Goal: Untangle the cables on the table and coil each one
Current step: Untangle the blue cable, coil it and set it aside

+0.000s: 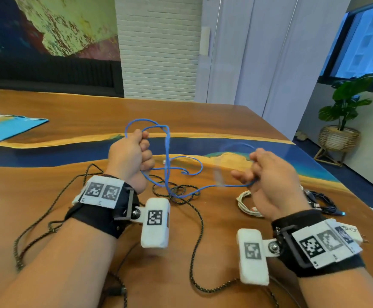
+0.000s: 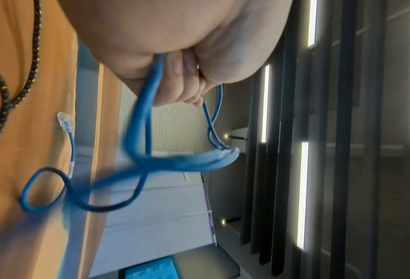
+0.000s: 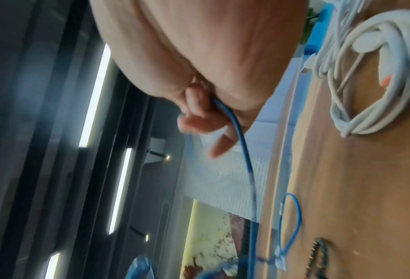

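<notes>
A thin blue network cable (image 1: 170, 161) hangs in loose loops above the table. My left hand (image 1: 134, 152) is a fist round several of its loops (image 2: 151, 105), raised over the wood. My right hand (image 1: 261, 172) grips one strand (image 3: 232, 124) that runs left and low to the loops. A clear plug (image 2: 65, 121) dangles at one end. Under the blue loops lies a black braided cable (image 1: 194, 236), sprawled and knotted on the table. A white cable (image 1: 246, 205) sits coiled beside my right hand (image 3: 356, 81).
A coiled black cable (image 1: 321, 202) lies at the right table edge. A blue sheet (image 1: 10, 130) rests at the far left. The wooden table (image 1: 70, 107) has a blue resin band across it. A potted plant (image 1: 345, 112) stands on the floor to the right.
</notes>
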